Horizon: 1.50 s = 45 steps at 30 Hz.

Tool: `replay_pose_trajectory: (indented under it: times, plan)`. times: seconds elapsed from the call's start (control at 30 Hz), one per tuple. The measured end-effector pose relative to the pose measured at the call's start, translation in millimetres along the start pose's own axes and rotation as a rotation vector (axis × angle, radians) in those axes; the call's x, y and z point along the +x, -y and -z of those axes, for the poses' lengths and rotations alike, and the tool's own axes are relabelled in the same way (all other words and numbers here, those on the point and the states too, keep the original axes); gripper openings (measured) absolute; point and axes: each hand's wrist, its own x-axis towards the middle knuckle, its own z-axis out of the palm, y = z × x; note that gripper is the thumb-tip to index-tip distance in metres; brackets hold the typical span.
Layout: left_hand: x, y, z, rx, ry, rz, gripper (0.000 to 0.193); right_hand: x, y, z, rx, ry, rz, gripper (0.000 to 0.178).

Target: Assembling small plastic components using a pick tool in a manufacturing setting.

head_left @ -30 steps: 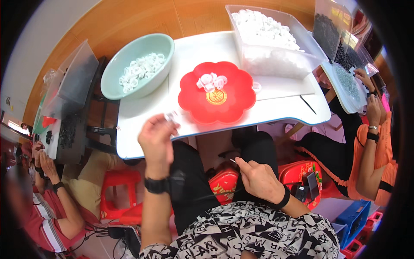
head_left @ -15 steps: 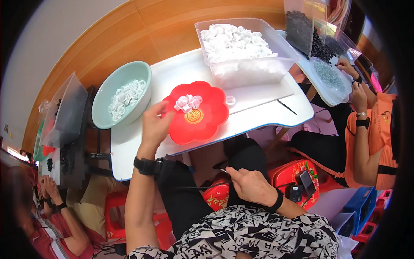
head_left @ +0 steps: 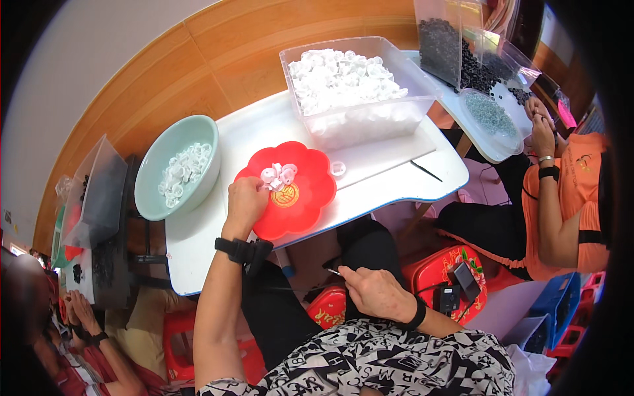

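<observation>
A red flower-shaped plate (head_left: 310, 206) lies on the white table, with a small heap of white plastic ring-like parts (head_left: 279, 175) in it. My left hand (head_left: 246, 206) is over the plate's left side, its fingers closed together beside the heap; whatever may be between them is hidden. My right hand (head_left: 383, 295) is low over my lap, closed on a thin tool (head_left: 335, 271) whose pale, narrow tip sticks out beyond the fingers. One white ring (head_left: 338, 169) lies on the table, just right of the plate.
A pale green basin (head_left: 148, 185) with white parts stands left, a clear bin (head_left: 370, 119) heaped with them behind. A black strip (head_left: 426, 170) lies on the table (head_left: 389, 185). People work on both sides; a red stool (head_left: 422, 270) holds black devices.
My left hand has come down to the plate beside the heap, its fingers closing. My right hand still grips the tool, now with more of its tip showing. The whole view has shifted slightly.
</observation>
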Motion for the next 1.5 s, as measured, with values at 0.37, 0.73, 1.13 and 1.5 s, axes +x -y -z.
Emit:
replay_pose_trajectory:
  times: [0.37,0.73,1.13,1.5]
  plan:
    - [-139.1,-68.8,35.2,-0.645,-0.018,-0.267,0.021,24.1,19.2,15.8,0.801,-0.181,-0.170,0.024]
    - [-190.9,-72.5,14.9,-1.446,0.105,0.091,0.031,15.3,53.2,-7.8,0.954,-0.202,-0.191,0.015]
    - [-191.5,-54.5,26.8,-1.388,0.116,0.062,0.025,11.2,59.6,-5.6,0.746,-0.248,0.018,0.023]
    - [-196.4,-48.1,12.6,-1.593,-0.034,0.166,0.027,18.6,51.8,0.0,0.444,-0.048,0.233,0.053]
